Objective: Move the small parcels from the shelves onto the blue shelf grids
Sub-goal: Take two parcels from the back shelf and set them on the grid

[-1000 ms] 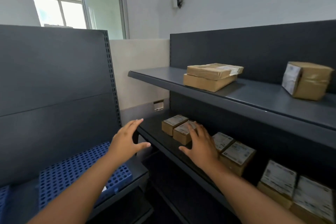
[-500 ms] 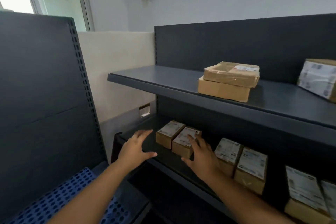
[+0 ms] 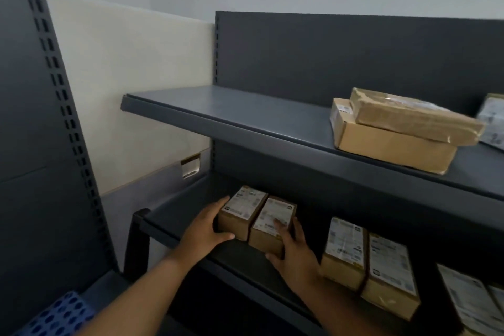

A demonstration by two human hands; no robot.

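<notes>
Small parcels (image 3: 246, 209) clasped between left fingers (image 3: 219, 207) and right fingers (image 3: 281, 226)

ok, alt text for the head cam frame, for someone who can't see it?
The left hand grips the leftmost small parcel and the right hand grips the next parcel, side by side on the lower dark shelf. More labelled parcels sit to their right, two bigger boxes are stacked on the upper shelf, and a blue grid shows bottom left.
</notes>
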